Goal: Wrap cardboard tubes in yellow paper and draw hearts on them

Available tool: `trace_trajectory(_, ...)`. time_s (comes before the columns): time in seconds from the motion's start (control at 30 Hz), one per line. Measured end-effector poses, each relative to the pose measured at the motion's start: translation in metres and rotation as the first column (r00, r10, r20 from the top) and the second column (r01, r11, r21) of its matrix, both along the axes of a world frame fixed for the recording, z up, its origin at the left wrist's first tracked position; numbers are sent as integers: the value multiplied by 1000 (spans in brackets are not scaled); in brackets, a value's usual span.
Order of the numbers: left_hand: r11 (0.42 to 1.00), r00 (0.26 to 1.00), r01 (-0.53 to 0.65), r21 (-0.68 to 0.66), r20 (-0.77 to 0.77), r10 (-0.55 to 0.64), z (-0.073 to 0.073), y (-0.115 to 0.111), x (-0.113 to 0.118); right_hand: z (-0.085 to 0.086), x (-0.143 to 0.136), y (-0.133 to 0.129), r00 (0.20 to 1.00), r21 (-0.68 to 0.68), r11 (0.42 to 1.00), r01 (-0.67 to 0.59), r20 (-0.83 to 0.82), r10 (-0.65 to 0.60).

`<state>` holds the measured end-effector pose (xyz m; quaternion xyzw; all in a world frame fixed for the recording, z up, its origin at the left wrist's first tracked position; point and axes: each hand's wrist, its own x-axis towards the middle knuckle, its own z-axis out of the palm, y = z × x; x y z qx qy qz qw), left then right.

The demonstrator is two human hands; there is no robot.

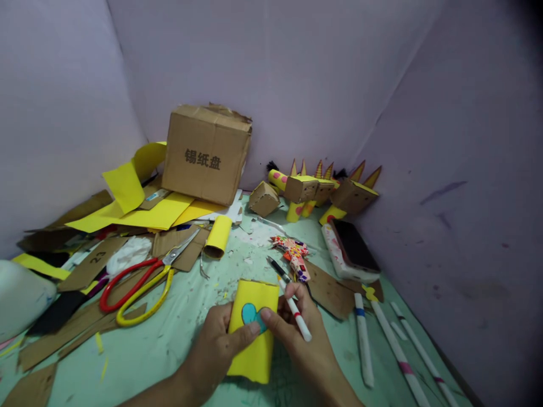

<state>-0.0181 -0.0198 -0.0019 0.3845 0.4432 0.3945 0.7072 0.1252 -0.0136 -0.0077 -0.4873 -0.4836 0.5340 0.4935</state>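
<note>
A brown cardboard box [206, 152] stands at the back. Before it, leftward, lie metal scissors with red and yellow handles [169, 258]. Well in front of the box, the left hand [216, 343] and right hand [304, 351] grip a yellow paper-covered rectangular piece [253, 356]; the right also pinches a slim white marker [298, 318]. Both thumbs touch the piece's turquoise heart [249, 313].

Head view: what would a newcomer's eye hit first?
Probably the bright yellow paper-faced rectangle with its turquoise heart shape, low at centre between left hand and right hand. Next, the metal scissors with red and yellow handles, lying to its left. Then the big brown cardboard box at the back.
</note>
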Motion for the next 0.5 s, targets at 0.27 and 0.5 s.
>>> trace_trajectory(0.27,1000,997,0,-20,71,2,-12,2,0,-4,-2,-2,998,66,998,22,51,-26)
trace_trajectory(0.5,998,999,-22,-64,39,25,-3,2,2,14,19,0,955,164,965,202,186,-232)
